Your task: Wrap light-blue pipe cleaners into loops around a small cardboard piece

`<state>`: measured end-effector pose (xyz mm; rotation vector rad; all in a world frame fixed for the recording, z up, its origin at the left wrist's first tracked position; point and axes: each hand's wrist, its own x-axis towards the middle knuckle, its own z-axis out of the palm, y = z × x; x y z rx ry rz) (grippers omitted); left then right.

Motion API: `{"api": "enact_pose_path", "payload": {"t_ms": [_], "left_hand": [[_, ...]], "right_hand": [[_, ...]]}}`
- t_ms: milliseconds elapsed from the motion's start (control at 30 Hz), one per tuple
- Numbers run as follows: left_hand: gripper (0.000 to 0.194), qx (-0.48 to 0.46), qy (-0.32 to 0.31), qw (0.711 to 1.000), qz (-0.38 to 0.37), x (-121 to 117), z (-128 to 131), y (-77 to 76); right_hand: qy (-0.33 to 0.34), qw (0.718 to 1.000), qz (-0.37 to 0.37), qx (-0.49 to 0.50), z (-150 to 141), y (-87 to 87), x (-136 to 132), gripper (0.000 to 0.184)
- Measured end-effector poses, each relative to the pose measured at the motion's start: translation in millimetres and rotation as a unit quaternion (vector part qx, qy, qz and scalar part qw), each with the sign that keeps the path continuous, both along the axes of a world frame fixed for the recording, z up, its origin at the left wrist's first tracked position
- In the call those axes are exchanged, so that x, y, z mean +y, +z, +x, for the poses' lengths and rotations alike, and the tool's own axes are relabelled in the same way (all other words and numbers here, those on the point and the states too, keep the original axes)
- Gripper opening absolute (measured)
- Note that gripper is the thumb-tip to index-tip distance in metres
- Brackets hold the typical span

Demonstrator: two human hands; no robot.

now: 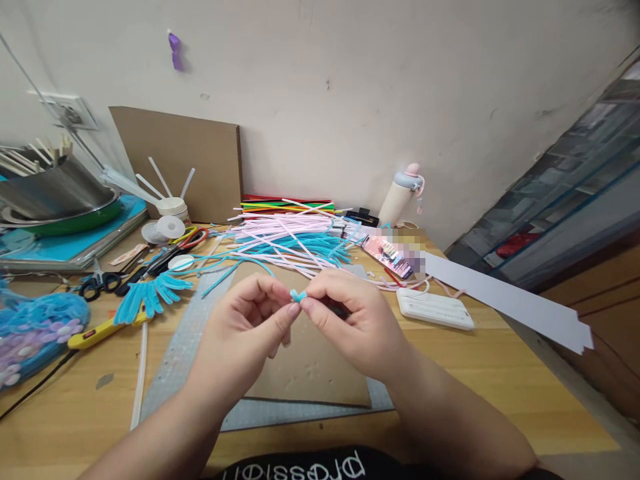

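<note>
Between my fingertips is a short, bent piece of light blue pipe cleaner (299, 295). My left hand (245, 333) pinches it from the left with thumb and forefinger. From the right, the thumb and forefinger of my right hand (357, 320) pinch the same piece. Both hands are above a brown cardboard sheet (310, 367), which lies on a grey cutting mat (175, 360). Part of the pipe cleaner is hidden by my fingers. Beyond my hands lie bundles of blue pipe cleaners (300, 247) and pink pipe cleaners (273, 227).
At left are a yellow glue gun (95, 333), a fan of blue fuzzy strips (150, 295), scissors (100, 280) and a blue flowered piece (40, 333). A phone (387, 257), a white power bank (435, 308) and a bottle (399, 197) are at right.
</note>
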<state>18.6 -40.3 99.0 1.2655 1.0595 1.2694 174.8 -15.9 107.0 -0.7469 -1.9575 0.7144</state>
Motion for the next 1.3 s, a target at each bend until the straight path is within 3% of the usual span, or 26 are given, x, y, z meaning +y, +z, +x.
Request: {"api": "enact_pose_path", "payload": {"t_ms": [167, 367, 433, 600, 700, 933, 1167, 1233, 1300], "left_hand": [[0.008, 0.021, 0.004, 0.999, 0.033, 1.6, 0.8, -1.8], [0.008, 0.11, 0.053, 0.976, 0.179, 0.4, 0.0, -6.1], [0.013, 0.187, 0.076, 0.945, 0.257, -0.5, -1.4, -8.2], [0.035, 0.357, 0.127, 0.803, 0.46, -1.5, -6.3, -18.1], [0.038, 0.382, 0.143, 0.773, 0.485, -1.9, -9.3, -23.5], [0.032, 0.396, 0.137, 0.775, 0.473, -3.3, -14.7, -19.3], [0.027, 0.345, 0.062, 0.869, 0.35, -3.3, -15.9, -1.9], [0.032, 0.358, 0.009, 0.869, 0.342, -1.1, -18.2, 0.8], [0.039, 0.395, -0.045, 0.844, 0.359, 1.8, -21.1, 2.3]], "right_hand": [[0.005, 0.999, -0.035, 0.011, 0.4, -1.6, 2.4, 0.013], [0.028, 0.989, -0.14, 0.046, 0.6, 0.8, 3.6, 0.018], [0.037, 0.981, -0.182, 0.056, 0.7, 0.5, 4.3, 0.021], [0.074, 0.95, -0.292, 0.086, 0.4, -5.7, 7.6, 0.022], [0.098, 0.935, -0.325, 0.108, 0.0, -7.1, 8.5, 0.023], [0.136, 0.93, -0.324, 0.105, 2.4, -4.2, 6.4, 0.019], [0.144, 0.923, -0.345, 0.092, 2.1, -5.9, 10.5, 0.02], [0.141, 0.927, -0.338, 0.081, 2.0, -6.4, 11.1, 0.019], [0.146, 0.924, -0.347, 0.068, 2.4, -7.4, 11.1, 0.02]]}}
